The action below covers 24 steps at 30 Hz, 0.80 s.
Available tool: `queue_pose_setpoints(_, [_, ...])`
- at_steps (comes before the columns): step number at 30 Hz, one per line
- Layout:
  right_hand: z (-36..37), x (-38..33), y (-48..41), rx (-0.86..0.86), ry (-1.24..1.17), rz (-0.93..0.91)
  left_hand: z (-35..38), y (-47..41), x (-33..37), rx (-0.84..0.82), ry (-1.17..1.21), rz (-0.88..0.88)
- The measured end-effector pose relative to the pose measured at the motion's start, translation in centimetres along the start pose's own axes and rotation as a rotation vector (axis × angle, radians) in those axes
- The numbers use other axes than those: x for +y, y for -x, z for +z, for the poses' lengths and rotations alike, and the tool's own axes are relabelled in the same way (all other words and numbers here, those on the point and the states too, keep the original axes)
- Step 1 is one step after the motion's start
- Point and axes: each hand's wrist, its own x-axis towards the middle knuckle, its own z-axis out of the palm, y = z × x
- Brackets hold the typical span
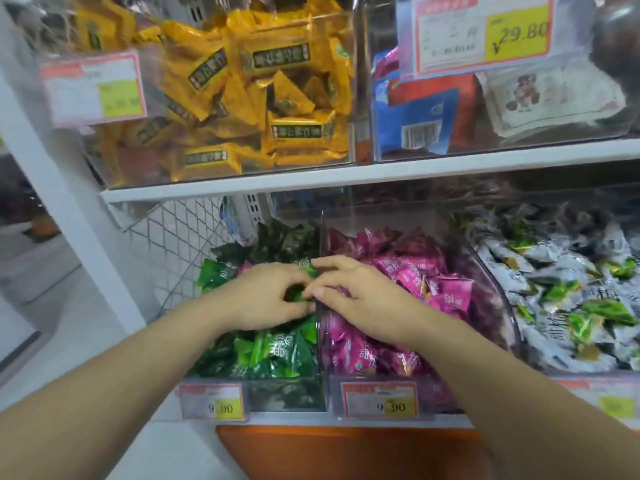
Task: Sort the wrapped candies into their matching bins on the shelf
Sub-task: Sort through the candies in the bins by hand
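Above green bin (287,393), left hand (266,297) grips candy (296,295); right hand (363,299) touches.

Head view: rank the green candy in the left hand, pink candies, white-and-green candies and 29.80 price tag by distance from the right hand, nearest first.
1. Pink candies, in the bin under the right hand, and the green candy, at its fingertips in the left hand: too close to call.
2. White-and-green candies, next bin to the right.
3. 29.80 price tag, upper shelf, top right.

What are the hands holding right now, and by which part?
The left hand curls round a green candy at its middle. Whether the right hand pinches its edge too cannot be told.
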Motion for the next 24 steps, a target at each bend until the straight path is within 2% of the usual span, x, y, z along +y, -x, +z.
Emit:
queue_pose_setpoints(5, [0.1,0.3,-0.4,0.006,-0.013,0.007,0.4,-0.2,-0.1,-0.156,-0.205,-0.105])
queue_pose_setpoints(10, [0.1,0.2,-0.2,0.001,-0.043,0.017,-0.5,0.3,-1.0,-0.272,-0.265,-0.168])
queue_pose_setpoints(19, [0.3,0.3,-0.4,0.012,-0.088,0.059,-0.8,2.9,-3.5,-0.171,-0.189,-0.206])
queue_pose_setpoints(24, [0.4,0.4,-0.5,0.016,-0.117,0.063,-0.9,2.9,-2.9,-0.167,-0.094,-0.215])
